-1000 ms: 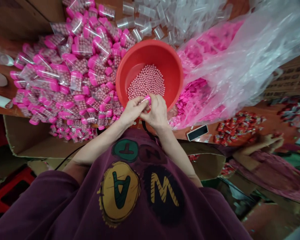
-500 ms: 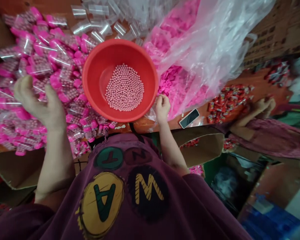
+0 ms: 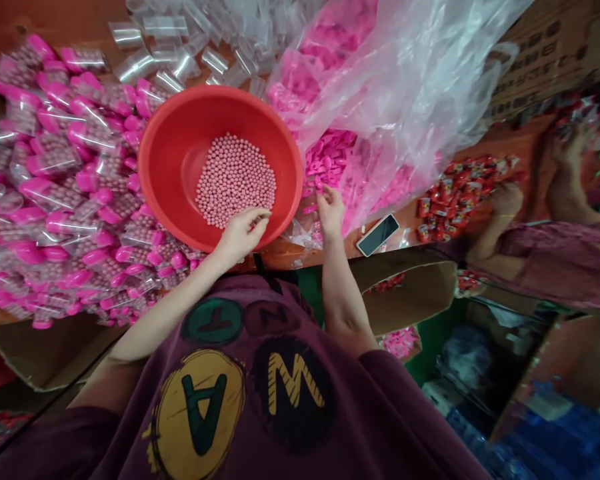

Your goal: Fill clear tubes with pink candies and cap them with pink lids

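Our maroon T-shirt (image 3: 285, 427) carries round patches lettered W, A, T and N, upside down from up here. Our left hand (image 3: 241, 235) lies over the rim of the red plastic basin (image 3: 173, 147), its fingers (image 3: 255, 220) curled just beside the heap of pink balls (image 3: 235, 180), while our right hand (image 3: 330, 212) sits by the pink caps (image 3: 327, 157) and the clear plastic bag (image 3: 420, 100) — neither hand clearly grips anything, though we cannot tell whether something small is pinched. Pink-capped clear tubes (image 3: 65, 180) filled with the same balls crowd the table to the left — empty clear tubes (image 3: 165, 47) lie beyond the basin.
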{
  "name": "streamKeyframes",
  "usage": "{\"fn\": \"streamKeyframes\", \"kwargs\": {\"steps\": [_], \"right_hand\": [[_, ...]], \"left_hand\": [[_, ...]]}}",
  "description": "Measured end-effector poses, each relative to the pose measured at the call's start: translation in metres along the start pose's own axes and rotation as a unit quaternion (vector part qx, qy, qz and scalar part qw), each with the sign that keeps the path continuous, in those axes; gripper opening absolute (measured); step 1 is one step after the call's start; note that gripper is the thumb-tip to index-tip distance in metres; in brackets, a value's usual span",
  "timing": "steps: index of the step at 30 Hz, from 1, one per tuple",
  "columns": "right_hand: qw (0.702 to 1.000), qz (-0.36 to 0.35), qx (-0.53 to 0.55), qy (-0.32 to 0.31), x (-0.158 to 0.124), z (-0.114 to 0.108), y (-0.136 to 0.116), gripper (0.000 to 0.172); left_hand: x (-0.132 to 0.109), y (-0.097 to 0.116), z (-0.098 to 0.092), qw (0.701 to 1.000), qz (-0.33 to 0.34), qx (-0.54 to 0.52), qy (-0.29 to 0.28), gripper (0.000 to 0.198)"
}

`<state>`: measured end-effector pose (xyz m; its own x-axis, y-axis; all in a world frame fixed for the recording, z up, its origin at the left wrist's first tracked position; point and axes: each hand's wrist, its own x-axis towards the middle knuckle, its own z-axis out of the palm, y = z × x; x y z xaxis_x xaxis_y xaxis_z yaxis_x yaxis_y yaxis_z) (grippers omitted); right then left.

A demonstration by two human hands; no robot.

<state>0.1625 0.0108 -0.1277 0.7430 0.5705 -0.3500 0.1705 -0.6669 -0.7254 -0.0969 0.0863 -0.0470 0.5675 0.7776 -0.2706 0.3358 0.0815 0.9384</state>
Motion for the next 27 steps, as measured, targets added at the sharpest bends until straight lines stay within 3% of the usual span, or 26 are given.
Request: {"fn": "streamKeyframes", "kwargs": {"steps": [2,5,9,12,14,17,20,23,25,27], "right_hand": [[0.999,-0.029,0.024,-0.002,-0.020,-0.010,-0.004,0.038],[0.993,-0.108,0.039,-0.030,-0.057,-0.007,-0.022,0.037],[0.979,-0.176,0.031,-0.100,-0.095,0.011,-0.040,0.040],[0.992,-0.106,0.064,-0.014,-0.090,0.010,-0.030,0.042],[0.996,-0.046,0.053,0.059,-0.074,-0.001,-0.012,0.043],[0.994,-0.032,-0.019,0.098,-0.057,-0.020,0.022,0.037],[0.992,-0.055,-0.109,0.018,-0.063,-0.026,0.039,0.039],[0.972,-0.102,-0.188,-0.093,-0.080,-0.021,0.030,0.038],[0.968,-0.139,-0.187,-0.098,-0.081,-0.018,0.018,0.029],[0.967,-0.168,-0.180,-0.062,-0.067,-0.020,0.003,0.021]], "left_hand": [[0.004,-0.002,0.000,0.998,-0.058,-0.024,0.008,0.016],[0.012,-0.002,0.006,0.985,-0.142,-0.097,0.023,0.016],[0.017,0.004,0.018,0.946,-0.214,-0.243,-0.005,0.050],[0.014,0.011,0.019,0.933,-0.205,-0.282,-0.085,0.046],[0.013,0.014,0.012,0.942,-0.177,-0.266,-0.101,0.034],[0.020,0.009,-0.007,0.967,-0.133,-0.219,-0.016,0.019],[0.032,0.001,-0.035,0.972,-0.125,-0.167,0.105,0.012],[0.044,0.002,-0.070,0.962,-0.105,-0.158,0.194,0.011],[0.053,0.006,-0.095,0.951,-0.080,-0.163,0.252,0.011],[0.068,0.009,-0.122,0.937,-0.057,-0.150,0.310,0.012]]}}
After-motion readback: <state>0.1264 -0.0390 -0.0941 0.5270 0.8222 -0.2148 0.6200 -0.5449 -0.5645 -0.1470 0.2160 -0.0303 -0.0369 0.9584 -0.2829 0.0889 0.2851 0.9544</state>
